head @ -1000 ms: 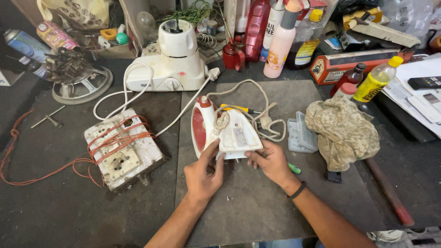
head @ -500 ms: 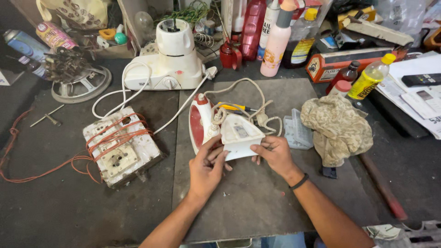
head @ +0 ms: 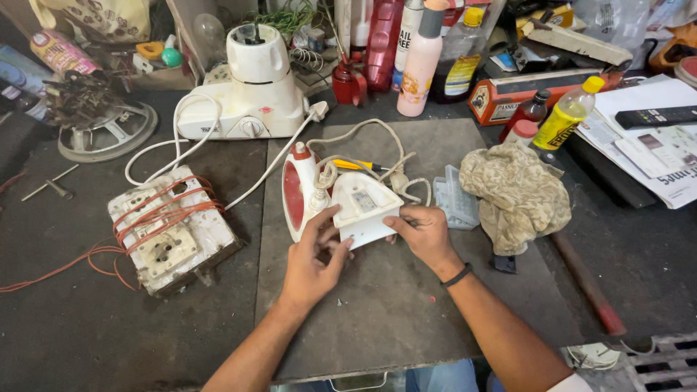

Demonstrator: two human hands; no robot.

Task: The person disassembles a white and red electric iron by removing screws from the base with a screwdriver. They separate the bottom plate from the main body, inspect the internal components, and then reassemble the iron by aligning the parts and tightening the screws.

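Lying dark and stained under everything, a cluttered workbench, with a grey mat at its near edge carrying a red-and-white clothes iron tipped on its side. Gripping the iron's white rear cover, left hand and right hand, fingers clamped on its edges. Crowding close: crumpled rag just right, wired switchboard left, white mixer base and bottles along the far edge.

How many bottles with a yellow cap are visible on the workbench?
2. One yellow bottle lies tilted at the right, behind the crumpled cloth. One clear bottle stands at the back, right of the pink bottle. The back clutter may hide others.
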